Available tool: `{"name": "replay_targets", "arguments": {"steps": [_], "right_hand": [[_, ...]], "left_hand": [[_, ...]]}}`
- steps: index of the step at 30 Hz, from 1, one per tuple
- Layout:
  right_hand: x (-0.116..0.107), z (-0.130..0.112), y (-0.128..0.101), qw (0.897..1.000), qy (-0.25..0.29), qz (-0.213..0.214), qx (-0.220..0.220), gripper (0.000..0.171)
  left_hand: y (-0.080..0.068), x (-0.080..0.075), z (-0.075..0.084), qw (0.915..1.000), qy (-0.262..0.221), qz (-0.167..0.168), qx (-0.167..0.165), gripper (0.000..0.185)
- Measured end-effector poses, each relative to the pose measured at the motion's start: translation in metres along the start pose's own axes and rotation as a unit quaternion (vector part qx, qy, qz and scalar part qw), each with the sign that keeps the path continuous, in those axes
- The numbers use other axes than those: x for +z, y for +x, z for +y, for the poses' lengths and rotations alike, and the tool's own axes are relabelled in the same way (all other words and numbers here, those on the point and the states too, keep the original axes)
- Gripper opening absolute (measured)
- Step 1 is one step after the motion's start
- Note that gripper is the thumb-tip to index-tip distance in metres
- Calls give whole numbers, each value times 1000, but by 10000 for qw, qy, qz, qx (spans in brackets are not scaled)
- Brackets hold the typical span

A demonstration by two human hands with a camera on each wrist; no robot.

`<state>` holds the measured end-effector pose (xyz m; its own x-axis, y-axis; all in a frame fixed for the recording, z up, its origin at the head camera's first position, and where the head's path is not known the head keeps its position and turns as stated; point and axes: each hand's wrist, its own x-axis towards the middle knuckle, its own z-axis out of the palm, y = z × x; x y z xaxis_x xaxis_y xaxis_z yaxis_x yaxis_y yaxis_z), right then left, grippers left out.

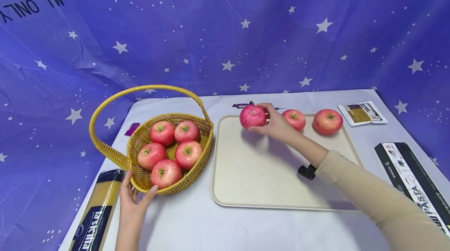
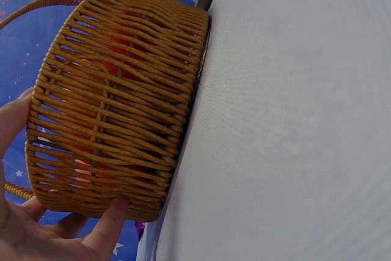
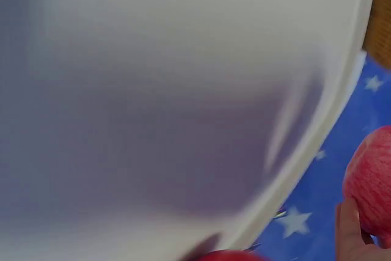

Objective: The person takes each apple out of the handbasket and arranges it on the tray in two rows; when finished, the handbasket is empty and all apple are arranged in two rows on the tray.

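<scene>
My right hand [image 1: 270, 121] grips a red apple [image 1: 252, 116] between thumb and fingers, over the far left part of a beige tray [image 1: 253, 180]. In the right wrist view, that apple [image 3: 371, 178] shows at the right edge, with fingertips against its side. My left hand [image 1: 133, 204] holds the near left side of a yellow wicker basket [image 1: 191, 177], its thumb at the rim. Fingers [image 2: 110, 224] press on the woven wall in the left wrist view. Several red apples [image 1: 166, 173] lie inside the basket, below its tall arched handle [image 1: 151, 87].
Two more apples [image 1: 294, 120] [image 1: 327, 121] sit at the tray's far right. A pasta pack [image 1: 96, 212] lies left of the basket, a black pasta box [image 1: 413, 180] and a white packet [image 1: 363, 113] at right. Small purple wrappers [image 1: 242, 105] lie behind the tray.
</scene>
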<state>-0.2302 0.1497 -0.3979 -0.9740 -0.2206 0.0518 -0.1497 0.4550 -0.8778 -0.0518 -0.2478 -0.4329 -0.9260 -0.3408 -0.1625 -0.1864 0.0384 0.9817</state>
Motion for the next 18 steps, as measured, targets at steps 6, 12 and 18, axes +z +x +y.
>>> {"name": "replay_targets", "arguments": {"steps": [6, 12, 18], "right_hand": [[-10, 25, 12, 9974, -440, 76, 569, 88], [-7, 29, 12, 9936, -816, -115, 771, 91], [-9, 29, 10, 9903, -1044, -113, 906, 93]], "left_hand": [[-1, 1, 1, 9999, 19, -6, -105, 93], [-1, 1, 2, 9999, 20, -17, -139, 93], [-1, 1, 1, 10000, -53, 24, 79, 91]]}}
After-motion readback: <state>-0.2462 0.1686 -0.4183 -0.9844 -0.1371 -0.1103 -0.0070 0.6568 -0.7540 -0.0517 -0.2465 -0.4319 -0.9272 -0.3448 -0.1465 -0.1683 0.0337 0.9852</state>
